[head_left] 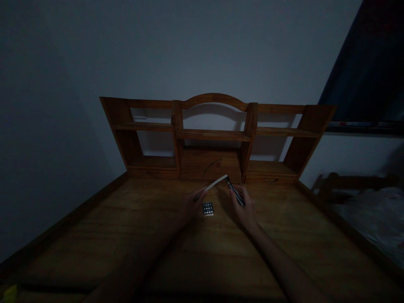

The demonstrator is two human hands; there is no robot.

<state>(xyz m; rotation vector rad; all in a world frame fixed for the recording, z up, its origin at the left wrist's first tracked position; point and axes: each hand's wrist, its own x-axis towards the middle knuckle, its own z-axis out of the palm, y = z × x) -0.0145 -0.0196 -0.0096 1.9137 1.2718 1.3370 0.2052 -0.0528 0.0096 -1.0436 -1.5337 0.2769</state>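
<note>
My left hand (190,205) is closed on one end of a thin, pale, slightly curved strip (217,182), which slants up to the right. In my right hand (245,207) is a dark pen-like tool (235,192) with a lighter band near its upper end. That end meets or overlaps the strip's far end; the dim light hides whether they touch. Between my hands, flat on the desk, lies a small dark block (208,209) with rows of white marks. What the block is cannot be made out.
The wooden desk (151,235) has raised side edges. A wooden shelf unit (214,134) with several compartments stands along its back, against a pale wall. At the right are a dark curtain (366,71) and a pale plastic-like bundle (378,214). Something yellow (10,293) shows at the lower left.
</note>
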